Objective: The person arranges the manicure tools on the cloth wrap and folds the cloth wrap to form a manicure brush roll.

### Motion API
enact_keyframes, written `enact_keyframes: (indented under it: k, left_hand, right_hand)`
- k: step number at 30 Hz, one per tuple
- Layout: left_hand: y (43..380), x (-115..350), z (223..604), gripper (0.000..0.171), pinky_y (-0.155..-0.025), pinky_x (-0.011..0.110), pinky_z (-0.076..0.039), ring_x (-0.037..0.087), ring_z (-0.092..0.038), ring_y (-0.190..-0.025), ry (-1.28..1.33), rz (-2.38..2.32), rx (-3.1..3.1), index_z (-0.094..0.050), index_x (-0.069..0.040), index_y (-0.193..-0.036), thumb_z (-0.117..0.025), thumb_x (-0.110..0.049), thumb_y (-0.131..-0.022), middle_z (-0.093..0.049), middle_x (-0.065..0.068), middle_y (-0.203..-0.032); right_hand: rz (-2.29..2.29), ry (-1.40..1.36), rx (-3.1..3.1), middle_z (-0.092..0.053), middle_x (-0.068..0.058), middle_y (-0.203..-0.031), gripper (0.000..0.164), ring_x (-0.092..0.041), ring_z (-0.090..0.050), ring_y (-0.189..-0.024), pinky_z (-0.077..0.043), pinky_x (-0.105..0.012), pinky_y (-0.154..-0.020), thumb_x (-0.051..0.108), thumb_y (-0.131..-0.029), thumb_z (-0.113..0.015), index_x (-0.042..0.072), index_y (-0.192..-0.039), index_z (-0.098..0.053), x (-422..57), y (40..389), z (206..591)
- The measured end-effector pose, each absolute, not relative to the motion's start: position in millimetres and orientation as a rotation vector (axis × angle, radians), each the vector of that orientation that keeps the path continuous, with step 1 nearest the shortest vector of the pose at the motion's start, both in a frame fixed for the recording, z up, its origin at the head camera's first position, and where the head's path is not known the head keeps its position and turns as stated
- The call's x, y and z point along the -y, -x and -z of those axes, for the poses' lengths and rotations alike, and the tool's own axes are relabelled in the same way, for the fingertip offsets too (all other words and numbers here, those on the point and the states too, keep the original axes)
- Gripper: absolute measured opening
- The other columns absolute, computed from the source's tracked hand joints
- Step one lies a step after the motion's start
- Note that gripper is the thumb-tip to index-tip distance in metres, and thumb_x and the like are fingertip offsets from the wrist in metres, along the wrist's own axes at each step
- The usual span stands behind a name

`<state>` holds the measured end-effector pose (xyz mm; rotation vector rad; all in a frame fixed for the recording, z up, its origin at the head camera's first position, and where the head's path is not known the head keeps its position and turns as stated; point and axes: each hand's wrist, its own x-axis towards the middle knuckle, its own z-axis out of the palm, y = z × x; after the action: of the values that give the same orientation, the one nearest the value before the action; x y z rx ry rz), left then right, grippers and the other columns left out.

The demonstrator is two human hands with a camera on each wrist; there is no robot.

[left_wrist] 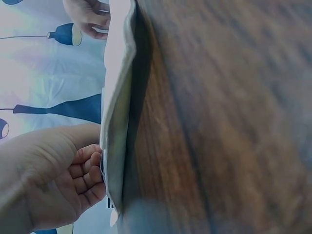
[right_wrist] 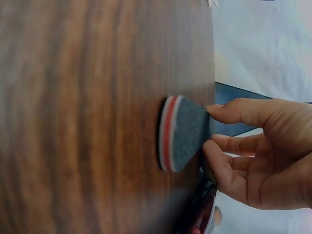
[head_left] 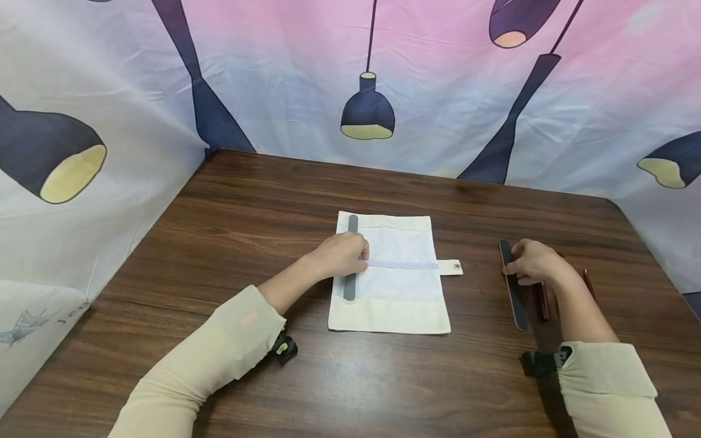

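Observation:
A cream fabric pouch (head_left: 391,316) lies unfolded on the table, its snap strap (head_left: 451,267) pointing right. On its left part lies a grey nail file (head_left: 350,289), lengthwise across a pale lavender band (head_left: 402,264). My left hand (head_left: 341,254) covers the file's middle, fingers curled, fingertips pinching at the band just right of it. To the right, my right hand (head_left: 537,263) holds a dark nail file (head_left: 516,301) by its edges between thumb and fingers. The right wrist view shows this file's red middle layer (right_wrist: 168,134) end-on and the thumb and fingers of the right hand (right_wrist: 273,151).
Slim reddish-brown items (head_left: 543,302) lie beside and partly behind the right forearm, one tip (head_left: 588,283) showing on its far side. The brown wooden table (head_left: 246,201) ends at a lamp-printed cloth (head_left: 306,91) at the back and sides.

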<state>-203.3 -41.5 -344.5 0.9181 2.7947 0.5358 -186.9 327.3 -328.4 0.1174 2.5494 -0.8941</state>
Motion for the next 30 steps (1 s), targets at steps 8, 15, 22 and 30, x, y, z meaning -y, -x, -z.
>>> enact_keyframes:
  k: [8, 15, 22, 30]
  left_hand:
    - [203.2, 42.2, 343.5, 0.005, -0.057, 0.025, -0.039, 0.015, -0.048, -0.063, -0.932, -0.536, -2.785, -0.066, -0.004, -0.081, -0.065, -0.009, -0.081, -0.056, 0.001, -0.072]
    - [204.4, 42.9, 346.7, 0.004, -0.057, 0.025, -0.039, 0.014, -0.047, -0.063, -0.928, -0.549, -2.773, -0.065, -0.004, -0.083, -0.063, -0.008, -0.082, -0.054, 0.001, -0.07]
    - [204.3, 43.1, 347.2, 0.004, -0.057, 0.024, -0.037, 0.014, -0.046, -0.064, -0.943, -0.577, -2.764, -0.064, -0.004, -0.083, -0.063, -0.008, -0.082, -0.052, 0.0, -0.069]
    - [203.9, 42.1, 348.0, 0.004, -0.058, 0.025, -0.038, 0.014, -0.047, -0.066, -0.969, -0.549, -2.78, -0.064, -0.004, -0.084, -0.062, -0.007, -0.082, -0.054, 0.0, -0.073]
  right_hand:
    - [0.925, -0.125, -2.586, -0.048, -0.028, -0.1, 0.063, -0.03, -0.057, -0.084, -0.052, -0.033, -0.067, 0.014, -0.086, -0.061, -0.014, -0.129, -0.024, -326.9, 189.8, 327.1]
    - [0.926, -0.19, -2.704, -0.048, -0.031, -0.11, 0.067, -0.018, -0.064, -0.074, -0.051, -0.038, -0.069, 0.021, -0.086, -0.06, -0.01, -0.134, -0.025, -312.9, 195.3, 321.0]
    - [1.025, -0.192, -2.848, -0.05, -0.029, -0.115, 0.062, -0.033, -0.063, -0.083, -0.05, -0.041, -0.07, 0.02, -0.087, -0.058, -0.005, -0.136, -0.029, -287.3, 202.5, 311.2]
    - [1.168, -0.229, -2.977, -0.054, -0.018, -0.103, 0.061, -0.032, -0.06, -0.081, -0.044, -0.037, -0.067, 0.02, -0.087, -0.06, 0.002, -0.137, -0.031, -249.4, 214.1, 297.9]
